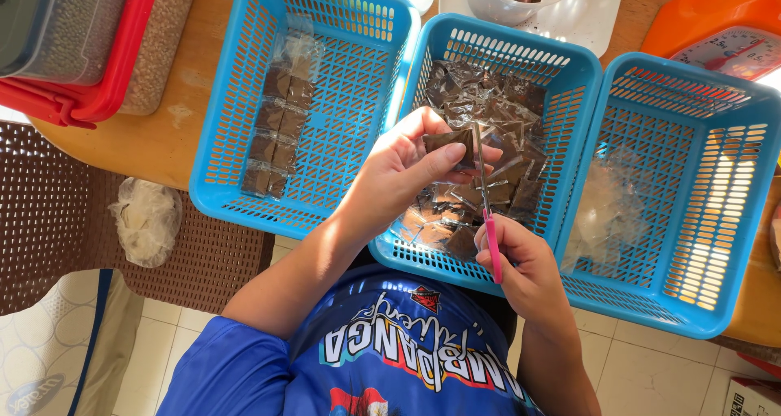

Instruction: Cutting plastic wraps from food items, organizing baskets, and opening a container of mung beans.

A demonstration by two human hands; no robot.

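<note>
Fingers of left hand (407,168) pinched on small brown wrapped packet (450,143), above middle blue basket (569,66). Right hand (521,261) closed around pink-handled scissors (486,209), blades at packet edge. Packet probably light, film slippery; best gripped by body, clear of blades.

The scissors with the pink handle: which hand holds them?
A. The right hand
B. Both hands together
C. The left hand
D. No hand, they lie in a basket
A: the right hand grips the scissors while the left hand holds a wrapped brown piece.
</note>
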